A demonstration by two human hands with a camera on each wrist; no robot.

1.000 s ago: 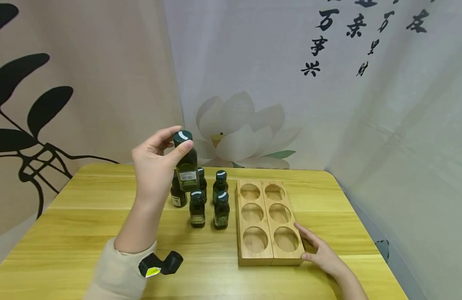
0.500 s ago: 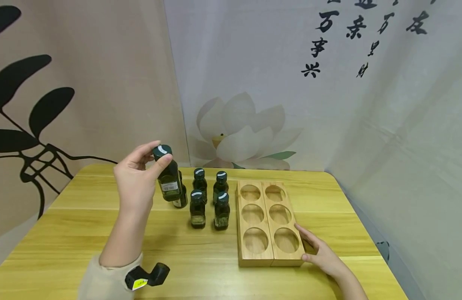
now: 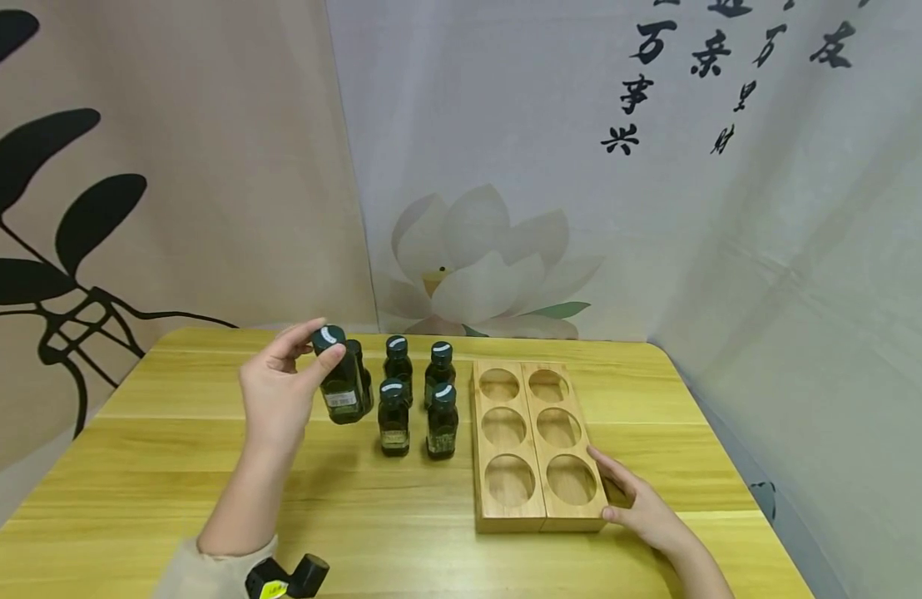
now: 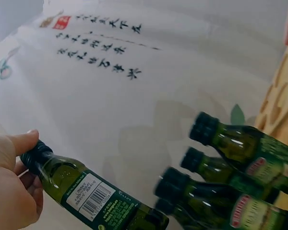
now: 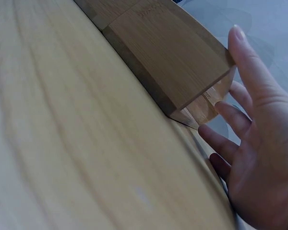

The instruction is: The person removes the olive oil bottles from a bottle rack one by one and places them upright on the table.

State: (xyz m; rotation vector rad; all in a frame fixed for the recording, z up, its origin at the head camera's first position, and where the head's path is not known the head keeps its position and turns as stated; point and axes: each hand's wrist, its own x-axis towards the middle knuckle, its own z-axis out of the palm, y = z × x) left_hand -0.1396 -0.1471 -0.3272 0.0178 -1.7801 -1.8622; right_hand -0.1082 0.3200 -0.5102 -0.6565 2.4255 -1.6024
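Observation:
My left hand [image 3: 277, 391] pinches a small dark green oil bottle [image 3: 339, 387] by its cap, thumb on the near side and fingers behind. The bottle hangs nearly upright over the table, its shadow below it; a barcode label faces the left wrist camera. Another bottle [image 3: 365, 378] is partly hidden behind it. My right hand [image 3: 644, 507] rests at the right side of a light wooden holder [image 3: 537, 499] with two rows of round holes, thumb at its near corner. In the right wrist view the fingers [image 5: 233, 120] lie loosely bent beside the holder's open end.
Several matching bottles stand left of the holder, among them a front bottle [image 3: 442, 424] close to its side and another [image 3: 394, 420] beside that one. The wooden table [image 3: 401, 532] ends at a printed cloth backdrop [image 3: 506, 166].
My left hand has carried the bottle left and then down, lower toward the table. The right hand and the holder have stayed in place.

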